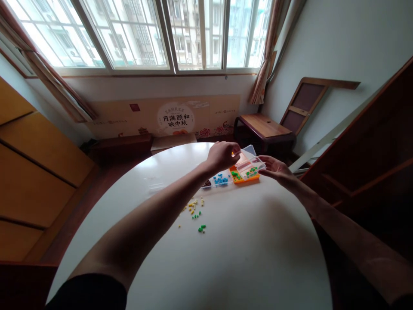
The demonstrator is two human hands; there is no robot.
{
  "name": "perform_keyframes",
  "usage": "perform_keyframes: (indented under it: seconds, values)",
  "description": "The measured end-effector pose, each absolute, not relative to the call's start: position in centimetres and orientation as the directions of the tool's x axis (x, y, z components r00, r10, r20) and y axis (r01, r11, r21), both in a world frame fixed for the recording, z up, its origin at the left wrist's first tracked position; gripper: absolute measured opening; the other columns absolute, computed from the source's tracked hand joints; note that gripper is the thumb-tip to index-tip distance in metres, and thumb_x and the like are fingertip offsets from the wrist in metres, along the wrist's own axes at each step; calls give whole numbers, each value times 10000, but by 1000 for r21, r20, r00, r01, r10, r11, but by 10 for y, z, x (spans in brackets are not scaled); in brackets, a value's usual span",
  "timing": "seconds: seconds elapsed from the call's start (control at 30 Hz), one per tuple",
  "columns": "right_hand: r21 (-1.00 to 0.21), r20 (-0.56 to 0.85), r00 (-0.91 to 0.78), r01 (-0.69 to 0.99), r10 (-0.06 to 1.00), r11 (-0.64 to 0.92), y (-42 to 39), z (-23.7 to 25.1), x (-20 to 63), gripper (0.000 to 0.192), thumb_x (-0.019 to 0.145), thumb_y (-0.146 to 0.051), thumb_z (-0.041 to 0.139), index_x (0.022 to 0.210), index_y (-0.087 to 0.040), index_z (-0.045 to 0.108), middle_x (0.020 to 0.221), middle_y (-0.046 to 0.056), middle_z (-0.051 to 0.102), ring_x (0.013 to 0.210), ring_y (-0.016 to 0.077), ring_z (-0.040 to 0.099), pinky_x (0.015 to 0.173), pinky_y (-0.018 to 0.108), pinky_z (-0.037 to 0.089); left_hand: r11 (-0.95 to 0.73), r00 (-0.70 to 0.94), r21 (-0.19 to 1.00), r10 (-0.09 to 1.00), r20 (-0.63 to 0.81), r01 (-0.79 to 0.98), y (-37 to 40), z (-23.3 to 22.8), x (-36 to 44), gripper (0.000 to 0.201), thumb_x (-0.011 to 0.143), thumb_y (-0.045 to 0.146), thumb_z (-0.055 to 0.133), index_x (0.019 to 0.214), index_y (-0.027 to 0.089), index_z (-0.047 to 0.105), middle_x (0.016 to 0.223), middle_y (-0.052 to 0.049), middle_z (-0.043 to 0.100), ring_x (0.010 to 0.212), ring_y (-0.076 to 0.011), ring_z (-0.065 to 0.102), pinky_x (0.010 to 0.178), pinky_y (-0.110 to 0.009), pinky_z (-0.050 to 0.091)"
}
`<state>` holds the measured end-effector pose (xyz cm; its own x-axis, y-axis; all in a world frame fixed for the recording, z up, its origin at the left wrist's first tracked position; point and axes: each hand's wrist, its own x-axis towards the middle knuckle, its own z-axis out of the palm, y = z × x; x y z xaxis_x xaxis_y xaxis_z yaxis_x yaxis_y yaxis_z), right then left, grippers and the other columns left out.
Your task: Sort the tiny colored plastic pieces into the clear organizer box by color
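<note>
We are reaching with both arms toward the far edge of the round white counter point(245, 241), where a small plastic sorting box point(247, 171) with an orange base and clear compartments is lying. Our left hand point(222, 155) is curled over the left part of the box, and its fingers are looking pinched near the clear lid point(249, 151), but we cannot tell for sure if it is gripping the lid or a small piece. Our right hand point(274, 168) is lying loosely spread at the right side of the box, touching or almost touching its edge, as if it is steadying it. Inside the box we are seeing green beads point(251, 172), and just left of it blue beads point(221, 179) are lying in a clear tray. Nearer to us, toward the middle of the counter, loose yellow beads point(192, 206) and loose green beads point(201, 228) are scattered. We are judging that the box is very light, stiff and a little slippery on the smooth counter, so it is sliding easily; it is better to hold it by the side walls and not by the thin lid, which is probably bending. The beads are tiny, hard and rolling easily, so only a fingertip pinch is suiting them.
</note>
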<state>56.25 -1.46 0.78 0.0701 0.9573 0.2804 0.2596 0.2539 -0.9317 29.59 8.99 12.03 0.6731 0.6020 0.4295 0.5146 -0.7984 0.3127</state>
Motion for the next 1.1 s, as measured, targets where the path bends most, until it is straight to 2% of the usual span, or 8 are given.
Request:
perform_keyframes:
  seconds: [0.1, 0.3, 0.53, 0.67, 0.73, 0.83, 0.93, 1.1]
  values:
    - [-909, 302, 74, 325, 951, 263, -7, 15, 577, 793, 775, -579, 966, 1429, -235, 677, 1432, 142, 732, 1113, 256, 747, 997, 423, 638, -821, 708, 257, 570, 418, 509, 100, 122, 316, 147, 913, 199, 703, 955, 225, 842, 1021, -66, 854, 981, -269, 779, 1000, -440, 522]
    - [-802, 350, 16, 523, 936, 291, 4, 31, 584, 761, 794, -601, 941, 1413, -237, 689, 1401, 127, 739, 962, 237, 724, 946, 442, 637, -821, 726, 164, 562, 397, 547, 119, 116, 337, 153, 922, 212, 703, 997, 211, 836, 1042, -92, 853, 1014, -275, 773, 998, -433, 477]
    - [-503, 467, -231, 725, 854, 471, 15, 53, 573, 675, 860, -599, 878, 1404, -240, 704, 1280, 113, 743, 869, 221, 679, 879, 408, 622, -813, 746, 106, 570, 345, 572, 127, 113, 334, 184, 925, 177, 676, 984, 204, 849, 1031, -110, 854, 1008, -270, 771, 1017, -438, 448]
    - [-311, 462, -366, 786, 807, 535, 21, 67, 566, 612, 898, -544, 847, 1414, -249, 701, 1233, 104, 746, 820, 211, 666, 773, 365, 591, -819, 769, 60, 558, 312, 570, 130, 115, 324, 162, 859, 169, 737, 962, 208, 856, 1037, -101, 855, 1021, -276, 769, 1026, -434, 440]
    - [-209, 458, -420, 806, 784, 554, 24, 73, 563, 600, 889, -519, 859, 1401, -247, 703, 1219, 101, 752, 801, 210, 665, 785, 372, 575, -818, 774, 43, 559, 298, 574, 132, 116, 319, 152, 839, 165, 746, 927, 218, 858, 1034, -89, 856, 1017, -268, 768, 1025, -423, 442]
    - [-105, 443, -472, 817, 762, 567, 28, 80, 557, 590, 882, -493, 868, 1392, -250, 699, 1214, 92, 760, 797, 215, 674, 845, 396, 557, -813, 776, 29, 565, 282, 582, 134, 115, 313, 124, 835, 186, 755, 887, 231, 858, 1015, -76, 857, 1006, -253, 766, 1031, -411, 447]
    - [-64, 422, -500, 816, 756, 575, 30, 85, 550, 587, 878, -450, 866, 1409, -269, 693, 1240, 83, 763, 826, 228, 700, 892, 414, 548, -805, 771, 28, 576, 270, 592, 135, 114, 311, 92, 850, 241, 769, 869, 235, 859, 997, -77, 856, 992, -256, 766, 1055, -427, 445]
    - [18, 409, -537, 813, 738, 582, 32, 94, 542, 563, 901, -411, 826, 1427, -258, 692, 1307, 102, 756, 1073, 311, 740, 1005, 458, 533, -802, 769, 34, 583, 264, 596, 136, 116, 308, 93, 864, 261, 777, 880, 241, 866, 994, -78, 856, 982, -258, 769, 1053, -435, 447]
